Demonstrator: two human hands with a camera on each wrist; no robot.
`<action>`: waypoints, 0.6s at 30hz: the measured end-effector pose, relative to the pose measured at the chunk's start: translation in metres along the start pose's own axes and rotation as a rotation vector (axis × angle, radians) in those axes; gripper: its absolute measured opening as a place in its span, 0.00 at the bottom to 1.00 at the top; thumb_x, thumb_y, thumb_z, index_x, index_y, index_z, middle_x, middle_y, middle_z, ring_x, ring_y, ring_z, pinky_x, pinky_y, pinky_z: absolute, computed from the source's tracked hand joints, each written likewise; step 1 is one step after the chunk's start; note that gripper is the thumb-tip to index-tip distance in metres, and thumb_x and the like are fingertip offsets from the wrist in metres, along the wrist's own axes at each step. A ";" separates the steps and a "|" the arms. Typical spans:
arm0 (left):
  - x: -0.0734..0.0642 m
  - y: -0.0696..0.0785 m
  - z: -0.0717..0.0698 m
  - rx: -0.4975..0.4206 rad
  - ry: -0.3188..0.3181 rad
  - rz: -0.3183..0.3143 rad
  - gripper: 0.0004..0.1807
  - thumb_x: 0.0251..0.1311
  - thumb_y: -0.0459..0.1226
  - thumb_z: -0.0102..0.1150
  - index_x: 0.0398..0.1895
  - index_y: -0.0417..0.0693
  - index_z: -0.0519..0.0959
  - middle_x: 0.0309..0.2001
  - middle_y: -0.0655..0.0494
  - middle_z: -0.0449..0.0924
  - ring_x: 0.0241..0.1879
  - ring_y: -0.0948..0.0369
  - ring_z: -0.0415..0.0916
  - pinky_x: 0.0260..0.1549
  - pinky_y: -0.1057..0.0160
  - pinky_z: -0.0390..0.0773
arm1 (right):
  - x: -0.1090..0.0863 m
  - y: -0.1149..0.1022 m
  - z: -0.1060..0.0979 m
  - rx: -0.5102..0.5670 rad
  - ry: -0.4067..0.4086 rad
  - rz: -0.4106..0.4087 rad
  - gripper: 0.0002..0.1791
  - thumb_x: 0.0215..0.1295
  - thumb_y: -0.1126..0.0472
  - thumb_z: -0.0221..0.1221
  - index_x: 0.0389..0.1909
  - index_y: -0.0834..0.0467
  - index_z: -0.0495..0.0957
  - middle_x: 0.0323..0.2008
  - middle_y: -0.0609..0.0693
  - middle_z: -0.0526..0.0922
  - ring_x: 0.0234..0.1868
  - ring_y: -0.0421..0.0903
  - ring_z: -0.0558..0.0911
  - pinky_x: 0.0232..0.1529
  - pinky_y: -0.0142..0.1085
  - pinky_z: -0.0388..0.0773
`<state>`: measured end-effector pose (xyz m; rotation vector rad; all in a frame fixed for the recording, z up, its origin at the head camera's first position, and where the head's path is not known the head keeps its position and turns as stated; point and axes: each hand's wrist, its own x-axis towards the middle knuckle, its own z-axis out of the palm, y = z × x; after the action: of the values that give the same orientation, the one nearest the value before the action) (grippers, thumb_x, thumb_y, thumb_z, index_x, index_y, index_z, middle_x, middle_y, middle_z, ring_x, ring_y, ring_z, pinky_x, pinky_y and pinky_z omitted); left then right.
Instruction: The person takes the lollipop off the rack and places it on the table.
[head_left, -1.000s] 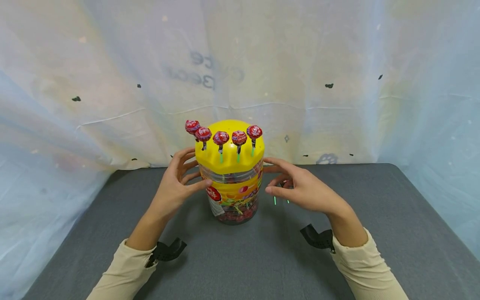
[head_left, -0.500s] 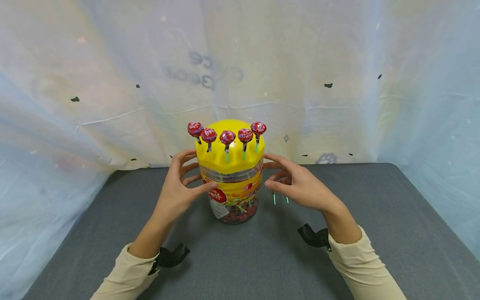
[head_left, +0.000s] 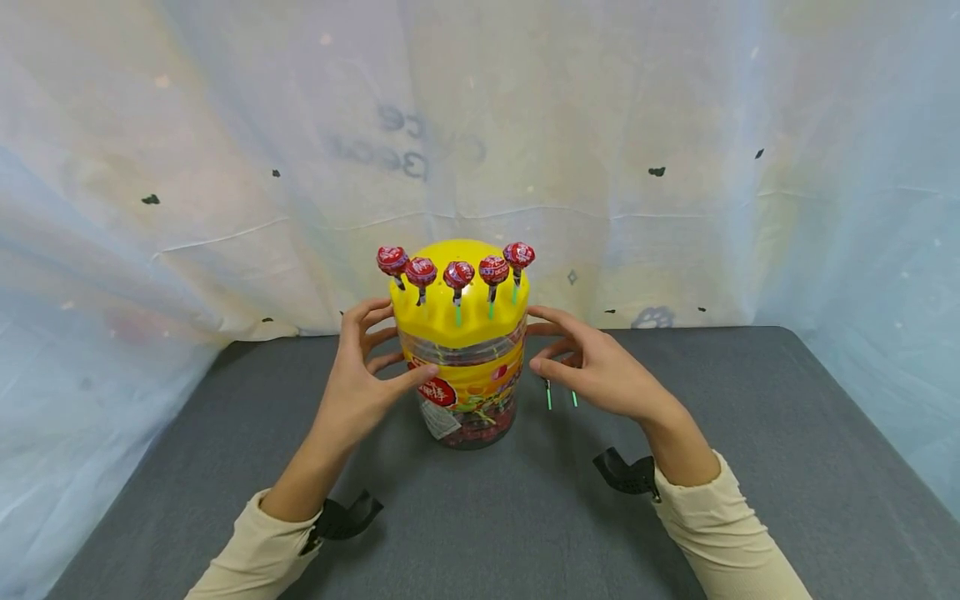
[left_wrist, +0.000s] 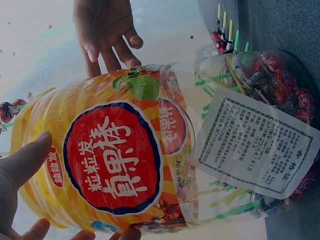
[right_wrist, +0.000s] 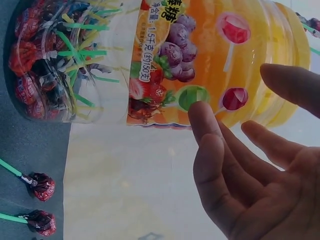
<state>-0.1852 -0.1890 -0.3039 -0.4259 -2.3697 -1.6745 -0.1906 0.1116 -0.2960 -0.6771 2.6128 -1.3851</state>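
A clear plastic jar of lollipops [head_left: 468,387] with a printed orange label and a yellow lid [head_left: 442,325] stands upright on the table. Several red-wrapped lollipops [head_left: 458,275] stick up along the lid's front edge. My left hand [head_left: 360,367] holds the jar's left side, thumb across the front and fingers reaching behind it. On the other side, my right hand [head_left: 600,367] has its fingertips at the jar wall, fingers loosely bent, as the right wrist view shows. Red candy heads [right_wrist: 30,95] and green and yellow sticks show through the jar's lower part.
Loose lollipops [right_wrist: 42,186] with green sticks lie on the grey table [head_left: 480,533] beyond the right hand, mostly hidden by it in the head view. A pale, patterned curtain [head_left: 570,125] hangs behind the table and along both sides.
The jar has turned in place, so its front label and the lollipops on the lid have shifted right. My left thumb has moved slightly right with it; my right hand has barely moved.
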 end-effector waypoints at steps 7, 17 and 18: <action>-0.002 0.002 0.002 0.007 -0.004 0.020 0.50 0.53 0.34 0.74 0.74 0.55 0.51 0.71 0.50 0.57 0.66 0.49 0.65 0.59 0.43 0.76 | -0.001 0.000 -0.005 -0.010 0.009 0.012 0.36 0.71 0.49 0.59 0.75 0.34 0.55 0.69 0.45 0.71 0.59 0.48 0.81 0.56 0.49 0.81; -0.001 0.001 0.009 0.016 -0.002 0.012 0.50 0.54 0.34 0.74 0.74 0.55 0.50 0.72 0.49 0.56 0.67 0.48 0.63 0.60 0.42 0.75 | -0.002 -0.016 -0.007 -0.089 0.387 -0.244 0.35 0.67 0.60 0.63 0.72 0.42 0.63 0.56 0.48 0.81 0.52 0.42 0.80 0.46 0.31 0.78; -0.002 0.001 0.009 0.016 -0.002 0.010 0.50 0.54 0.34 0.74 0.74 0.55 0.50 0.72 0.49 0.56 0.67 0.49 0.64 0.60 0.42 0.76 | -0.001 -0.020 -0.006 -0.085 0.417 -0.268 0.36 0.66 0.62 0.64 0.72 0.42 0.62 0.55 0.48 0.81 0.51 0.42 0.80 0.45 0.30 0.77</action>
<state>-0.1837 -0.1802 -0.3070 -0.4363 -2.3768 -1.6501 -0.1846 0.1071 -0.2766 -0.8579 3.0039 -1.6521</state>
